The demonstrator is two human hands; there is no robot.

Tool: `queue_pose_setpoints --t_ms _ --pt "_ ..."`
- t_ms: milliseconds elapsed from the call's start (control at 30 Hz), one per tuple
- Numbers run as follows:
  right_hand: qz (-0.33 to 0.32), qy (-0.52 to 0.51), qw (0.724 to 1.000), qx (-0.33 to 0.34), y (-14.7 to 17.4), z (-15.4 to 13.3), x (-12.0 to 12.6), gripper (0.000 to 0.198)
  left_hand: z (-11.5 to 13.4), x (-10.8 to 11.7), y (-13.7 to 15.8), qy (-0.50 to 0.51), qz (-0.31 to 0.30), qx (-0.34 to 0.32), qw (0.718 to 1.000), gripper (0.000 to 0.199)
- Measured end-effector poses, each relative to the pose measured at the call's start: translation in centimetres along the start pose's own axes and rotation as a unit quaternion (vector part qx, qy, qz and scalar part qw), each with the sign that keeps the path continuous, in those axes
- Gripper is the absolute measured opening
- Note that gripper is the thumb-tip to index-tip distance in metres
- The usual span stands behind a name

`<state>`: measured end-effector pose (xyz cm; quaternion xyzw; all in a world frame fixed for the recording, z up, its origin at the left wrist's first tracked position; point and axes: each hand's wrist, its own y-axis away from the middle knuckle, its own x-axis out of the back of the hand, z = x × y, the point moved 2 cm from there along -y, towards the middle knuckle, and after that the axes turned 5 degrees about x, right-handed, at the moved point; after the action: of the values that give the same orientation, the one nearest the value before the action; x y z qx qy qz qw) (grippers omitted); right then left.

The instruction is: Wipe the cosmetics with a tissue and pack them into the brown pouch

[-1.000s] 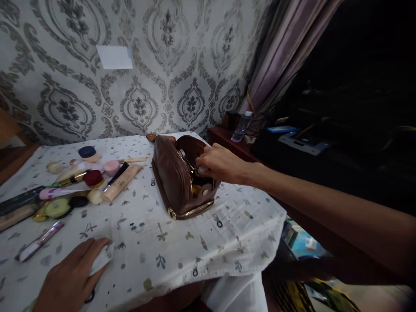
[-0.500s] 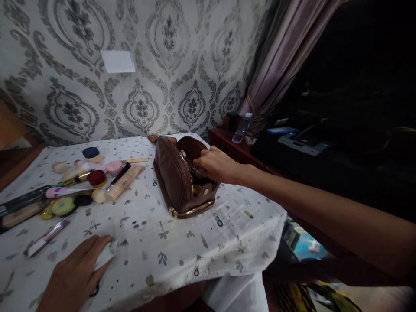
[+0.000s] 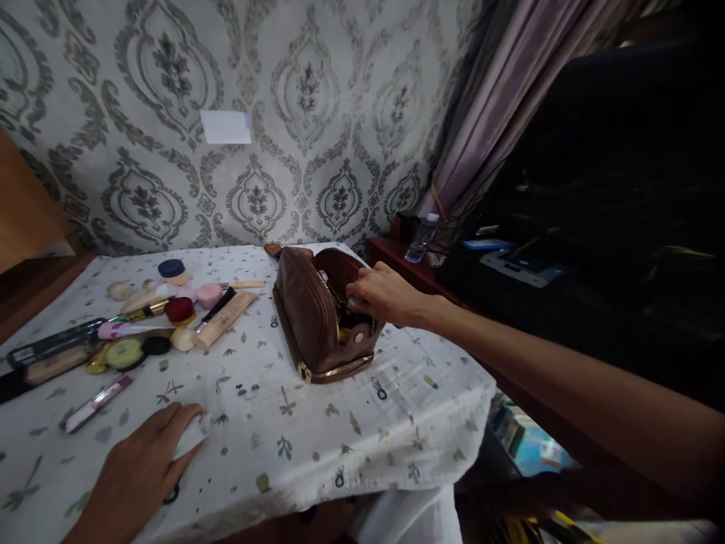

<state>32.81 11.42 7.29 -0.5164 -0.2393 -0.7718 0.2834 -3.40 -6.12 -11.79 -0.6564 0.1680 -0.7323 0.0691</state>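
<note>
A brown leather makeup bag [image 3: 309,317] stands unzipped on the cloth-covered table, its gold zipper running round the opening. My right hand [image 3: 377,291] reaches in over its right side with curled fingers. The fingertips are down inside the bag, and what they grip there is hidden. Near the front left, my left hand [image 3: 150,453] rests on the table, closed round a crumpled white tissue [image 3: 192,434] that shows between thumb and fingers. Just beyond this hand lies a pink lip gloss tube [image 3: 99,404].
Several cosmetics lie in a loose group on the left, among them a beige foundation tube [image 3: 226,319], a red-lidded jar [image 3: 180,310] and a blue-lidded jar [image 3: 172,270]. A plastic bottle [image 3: 422,238] stands on the dark red furniture behind the table's right edge.
The view has shifted slightly, so most things sit a little further right. My right hand stays in the bag, and my left hand keeps the tissue on the table.
</note>
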Motion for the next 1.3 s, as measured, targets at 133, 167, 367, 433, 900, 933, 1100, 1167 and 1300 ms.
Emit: queue_pose_setpoints --t_ms 133,167,367,433,900,933,1100,1167,1300 --pt "-0.004 0.008 1.0 0.0 -0.2 -0.3 0.0 0.018 0.3 0.3 -0.1 0.009 0.003 -0.005 1.0 0.042" --pt "-0.006 0.011 1.0 -0.001 -0.2 -0.4 0.1 0.018 0.4 0.4 -0.1 0.009 0.002 -0.005 1.0 0.042" --pt "0.005 0.007 1.0 0.009 0.0 -0.5 0.6 0.018 0.8 0.8 -0.4 0.008 0.007 -0.014 1.0 0.037" --pt "0.028 -0.001 1.0 0.014 0.4 -0.5 0.7 0.018 0.9 0.8 -0.4 0.011 0.012 -0.01 1.0 0.036" --pt "0.397 -0.137 0.885 0.201 0.3 -14.0 -1.5 0.033 2.9 2.9 -1.3 0.02 -0.064 0.025 0.997 0.021" --pt "0.386 -0.164 0.884 0.209 -0.4 -15.1 -2.1 0.033 3.0 3.0 -1.4 0.023 -0.067 0.031 0.997 0.021" --pt "0.26 -0.34 0.883 0.194 -5.7 -19.3 -5.1 0.037 3.1 3.4 -1.8 0.045 -0.067 0.041 0.996 0.019" --pt "0.204 -0.427 0.87 0.142 -7.9 -20.4 -6.0 0.04 3.1 3.6 -1.9 0.062 -0.069 0.039 0.995 0.019" --pt "0.166 -0.562 0.807 0.07 -10.3 -21.5 -7.1 0.039 2.7 4.4 -2.0 0.126 -0.067 0.048 0.989 0.014"
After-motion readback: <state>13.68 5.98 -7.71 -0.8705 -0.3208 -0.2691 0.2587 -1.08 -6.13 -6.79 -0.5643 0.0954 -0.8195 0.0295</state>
